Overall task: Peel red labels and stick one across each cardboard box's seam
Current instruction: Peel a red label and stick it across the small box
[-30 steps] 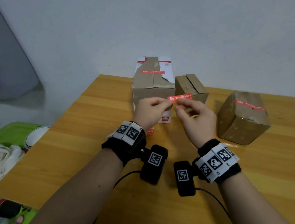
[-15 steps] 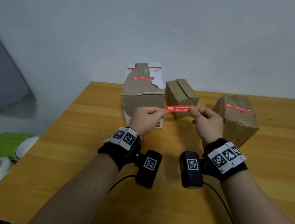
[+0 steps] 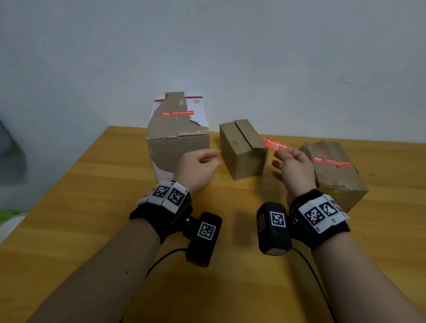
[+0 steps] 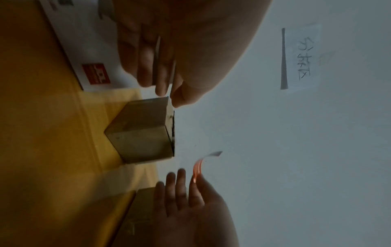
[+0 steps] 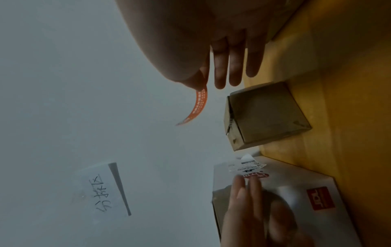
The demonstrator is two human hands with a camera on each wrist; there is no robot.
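The red label [image 3: 276,144] is in the air, above and just right of the small middle box [image 3: 243,149], pinched at one end by the thumb and first finger of the right hand [image 3: 293,168], whose other fingers are straight. The left hand [image 3: 200,166] pinches a thin pale strip [image 4: 157,63], near the big torn box [image 3: 177,135]. The right box [image 3: 335,173] already carries a label over its top. All three stand on the wooden table [image 3: 216,296].

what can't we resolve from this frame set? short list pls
- Print on the red label pinched by the right hand: too small in the head view, blurred in the wrist views.
- Whether the left hand holds the backing strip: hidden by the hand's back in the head view, dark in the left wrist view.
- Far sides of the middle box: face away in every view.
- Right box seam: crumpled, partly behind the right hand.
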